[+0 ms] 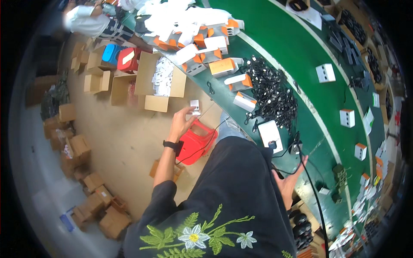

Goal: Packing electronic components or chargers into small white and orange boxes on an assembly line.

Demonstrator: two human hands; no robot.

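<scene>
My left hand [180,124] is out over the floor, with thumb and forefinger bent together at the near edge of a small white packet [195,105] with dark marks. My right hand [289,182] is at the near edge of the green table, its thumb and fingers spread. A black cable [289,171] loops past these fingers without a clear grip on it. Just beyond are a dark adapter block [295,148] and a flat white box [269,132] with a round black piece on it. A heap of black cables [270,92] lies farther off.
White-and-orange boxes [221,67] and white bags [185,17] crowd the table's far end. Below my left hand stands a red stool [195,144]. An open carton [177,84] holds white packets. More cartons [114,221] line the left. Another person [88,21] is at the upper left.
</scene>
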